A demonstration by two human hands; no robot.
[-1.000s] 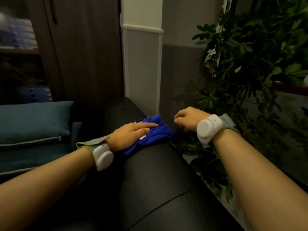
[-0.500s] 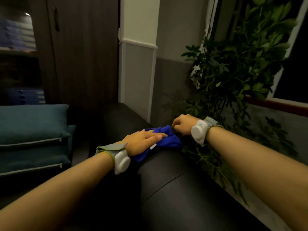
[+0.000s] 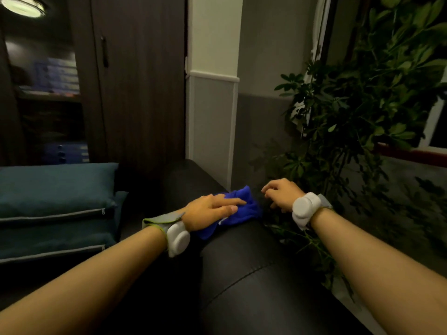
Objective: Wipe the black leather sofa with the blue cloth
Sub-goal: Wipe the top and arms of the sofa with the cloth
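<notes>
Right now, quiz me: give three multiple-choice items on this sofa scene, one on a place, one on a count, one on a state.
1. Where does the blue cloth lie?
A. on top of the sofa's rounded arm
B. on the cushions
C. on the floor

2. How many teal cushions are stacked at the left?
A. one
B. two
C. four

3. What is the left hand doing?
A. hanging free in the air
B. gripping a plant stem
C. pressing flat on the cloth

Answers: 1 A, the cloth sits on the black sofa arm's top; 2 B, two zipped cushions lie one on the other; 3 C, its fingers lie stretched over the cloth, while the right hand rests curled beside it near the plant.
</notes>
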